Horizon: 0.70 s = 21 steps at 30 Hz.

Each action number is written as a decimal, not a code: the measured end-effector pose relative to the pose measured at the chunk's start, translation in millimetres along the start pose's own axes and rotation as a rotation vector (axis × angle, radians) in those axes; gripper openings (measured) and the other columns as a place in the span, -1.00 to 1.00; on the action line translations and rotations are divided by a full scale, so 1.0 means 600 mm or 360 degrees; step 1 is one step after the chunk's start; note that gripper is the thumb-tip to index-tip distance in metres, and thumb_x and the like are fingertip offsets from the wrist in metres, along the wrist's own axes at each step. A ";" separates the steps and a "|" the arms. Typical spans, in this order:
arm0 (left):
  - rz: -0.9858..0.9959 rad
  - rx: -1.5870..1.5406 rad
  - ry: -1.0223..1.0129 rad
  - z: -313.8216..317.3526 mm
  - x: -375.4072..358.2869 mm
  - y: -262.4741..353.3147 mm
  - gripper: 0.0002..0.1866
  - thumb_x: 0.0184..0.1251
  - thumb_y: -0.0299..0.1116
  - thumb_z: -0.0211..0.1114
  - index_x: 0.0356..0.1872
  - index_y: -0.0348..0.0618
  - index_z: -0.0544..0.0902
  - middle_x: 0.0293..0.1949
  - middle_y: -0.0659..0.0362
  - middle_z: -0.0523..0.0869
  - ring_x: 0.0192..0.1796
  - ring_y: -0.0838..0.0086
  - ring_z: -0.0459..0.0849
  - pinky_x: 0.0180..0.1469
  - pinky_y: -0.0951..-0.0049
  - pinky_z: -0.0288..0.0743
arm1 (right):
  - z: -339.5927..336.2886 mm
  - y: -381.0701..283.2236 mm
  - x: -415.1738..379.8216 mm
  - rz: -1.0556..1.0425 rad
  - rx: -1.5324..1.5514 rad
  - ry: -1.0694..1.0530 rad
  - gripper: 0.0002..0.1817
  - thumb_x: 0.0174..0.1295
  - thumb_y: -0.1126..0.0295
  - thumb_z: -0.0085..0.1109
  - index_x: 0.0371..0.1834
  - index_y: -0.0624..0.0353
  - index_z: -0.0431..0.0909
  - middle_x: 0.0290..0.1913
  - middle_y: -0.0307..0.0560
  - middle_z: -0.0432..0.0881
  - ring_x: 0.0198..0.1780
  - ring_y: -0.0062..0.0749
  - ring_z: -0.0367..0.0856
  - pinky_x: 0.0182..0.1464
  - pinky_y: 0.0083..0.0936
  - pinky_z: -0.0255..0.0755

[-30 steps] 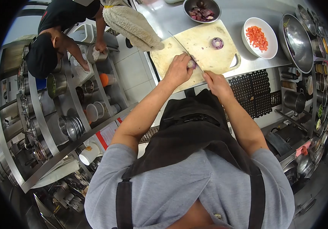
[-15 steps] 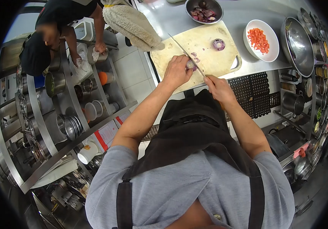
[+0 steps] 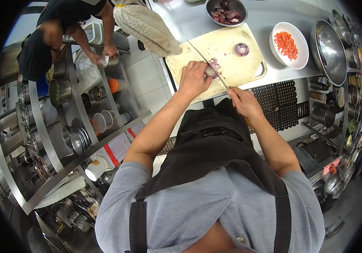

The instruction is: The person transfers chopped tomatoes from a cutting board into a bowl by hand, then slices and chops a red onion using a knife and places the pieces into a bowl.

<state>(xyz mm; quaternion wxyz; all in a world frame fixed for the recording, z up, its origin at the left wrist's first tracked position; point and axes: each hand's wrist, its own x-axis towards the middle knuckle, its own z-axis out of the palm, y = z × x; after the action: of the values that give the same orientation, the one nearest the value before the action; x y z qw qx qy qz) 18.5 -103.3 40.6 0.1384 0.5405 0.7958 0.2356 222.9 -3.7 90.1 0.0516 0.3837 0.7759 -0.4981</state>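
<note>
My left hand [image 3: 195, 78] presses a piece of red onion [image 3: 210, 72] against the cutting board [image 3: 235, 69], its fingers curled over the top. My right hand [image 3: 244, 102] is closed round the handle of a long knife [image 3: 202, 55]. The blade lies slantwise across the onion, just right of my left fingertips, its tip toward the board's upper left. Chopped onion bits [image 3: 215, 64] lie against the blade's far side. Another cut red onion piece [image 3: 242, 49] rests farther right on the board.
Diced tomato fills part of a white bowl [image 3: 301, 63]. A steel bowl [image 3: 243, 19] behind the board holds onion scraps. A large metal bowl [image 3: 336, 55] stands at right. A cloth [image 3: 145, 29] hangs by the board's left corner. At upper left, a co-worker [image 3: 69, 19] bends over shelves.
More chopped onion lies beside the blade. My right hand and the knife have shifted slightly toward me and to the right. The co-worker's hands have come together over a pot.
</note>
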 end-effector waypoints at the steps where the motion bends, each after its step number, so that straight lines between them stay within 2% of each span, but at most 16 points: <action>1: -0.0002 -0.0026 0.0002 0.002 0.001 -0.002 -0.55 0.08 -0.29 0.42 0.02 -0.20 0.62 -0.03 0.08 0.71 0.17 0.17 0.56 0.16 0.15 0.39 | 0.006 -0.010 0.012 0.0012 0.0047 -0.0002 -0.62 0.49 0.12 0.07 0.02 0.22 0.67 -0.30 0.35 0.69 -0.20 0.27 0.66 -0.10 -0.05 0.49; 3: -0.0008 -0.0045 -0.0002 0.003 -0.003 -0.003 -0.55 0.08 -0.29 0.42 0.02 -0.20 0.62 -0.02 0.08 0.71 0.17 0.17 0.56 0.17 0.15 0.39 | 0.020 -0.011 0.038 0.0024 0.0103 -0.0008 -0.62 0.49 0.12 0.07 0.02 0.22 0.67 -0.30 0.35 0.69 -0.20 0.28 0.66 -0.09 -0.05 0.50; 5: -0.0005 -0.0042 -0.0019 -0.003 0.001 -0.003 -0.56 0.08 -0.29 0.43 0.01 -0.21 0.62 -0.02 0.08 0.71 0.16 0.17 0.56 0.16 0.14 0.39 | 0.042 0.002 0.067 -0.0107 0.0092 0.0092 -0.61 0.50 0.12 0.06 0.01 0.23 0.67 -0.33 0.33 0.69 -0.25 0.27 0.66 -0.13 -0.08 0.50; 9: 0.0048 -0.0077 0.0048 0.001 0.001 -0.008 -0.56 0.08 -0.29 0.43 0.01 -0.21 0.61 -0.03 0.08 0.71 0.16 0.18 0.56 0.14 0.14 0.39 | 0.027 -0.004 0.060 -0.0080 0.0099 0.0077 -0.60 0.51 0.11 0.05 0.02 0.24 0.67 -0.37 0.30 0.69 -0.31 0.22 0.67 -0.19 -0.12 0.51; 11: -0.0016 -0.0062 0.0070 -0.003 -0.005 -0.005 -0.58 0.09 -0.30 0.44 -0.01 -0.21 0.62 -0.03 0.08 0.71 0.14 0.18 0.57 0.12 0.14 0.39 | -0.004 -0.044 0.026 0.0303 0.0230 -0.0145 -0.58 0.52 0.09 0.03 0.08 0.23 0.66 -0.40 0.27 0.68 -0.35 0.17 0.67 -0.21 -0.14 0.51; 12: -0.0020 -0.0068 0.0071 -0.001 -0.007 -0.006 -0.58 0.09 -0.30 0.44 -0.01 -0.21 0.62 -0.03 0.08 0.71 0.14 0.18 0.57 0.12 0.14 0.39 | -0.004 -0.038 0.014 0.0306 0.0224 -0.0147 -0.58 0.52 0.09 0.03 0.08 0.23 0.66 -0.40 0.27 0.68 -0.35 0.17 0.67 -0.21 -0.14 0.51; 15: 0.0037 -0.0046 0.0102 -0.001 -0.006 -0.010 -0.59 0.09 -0.30 0.44 -0.03 -0.21 0.62 -0.05 0.08 0.71 0.12 0.17 0.57 0.12 0.14 0.40 | 0.003 -0.012 0.005 0.0205 0.0111 -0.0156 -0.57 0.52 0.08 0.01 0.09 0.23 0.65 -0.42 0.24 0.68 -0.36 0.14 0.66 -0.20 -0.12 0.50; 17: 0.0035 -0.0029 0.0045 -0.001 -0.004 -0.009 -0.61 0.08 -0.30 0.44 -0.05 -0.20 0.62 -0.08 0.08 0.71 0.11 0.17 0.58 0.11 0.14 0.40 | 0.016 0.003 0.011 0.0048 0.0068 -0.0060 -0.58 0.52 0.10 0.01 0.08 0.23 0.65 -0.40 0.26 0.68 -0.34 0.17 0.65 -0.18 -0.11 0.48; 20: 0.0038 -0.0083 0.0067 -0.001 -0.002 -0.018 -0.61 0.07 -0.31 0.44 -0.06 -0.21 0.62 -0.11 0.08 0.71 0.09 0.16 0.58 0.11 0.14 0.40 | 0.034 -0.015 0.048 0.0059 0.0057 -0.0068 -0.60 0.52 0.12 0.02 0.06 0.23 0.65 -0.35 0.30 0.69 -0.30 0.23 0.65 -0.16 -0.11 0.49; 21: 0.0043 -0.0077 0.0068 0.001 -0.002 -0.020 -0.61 0.07 -0.31 0.44 -0.06 -0.21 0.62 -0.11 0.08 0.71 0.09 0.16 0.58 0.11 0.14 0.40 | 0.046 -0.010 0.061 -0.0046 0.0112 0.0009 -0.60 0.52 0.13 0.02 0.05 0.24 0.65 -0.33 0.33 0.68 -0.29 0.28 0.62 -0.14 -0.10 0.49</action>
<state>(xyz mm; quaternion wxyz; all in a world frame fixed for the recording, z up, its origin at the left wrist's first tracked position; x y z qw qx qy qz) 10.1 -108.0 33.7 0.1311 0.5425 0.7853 0.2681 185.2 -7.6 63.9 0.0288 0.3753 0.7636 -0.5247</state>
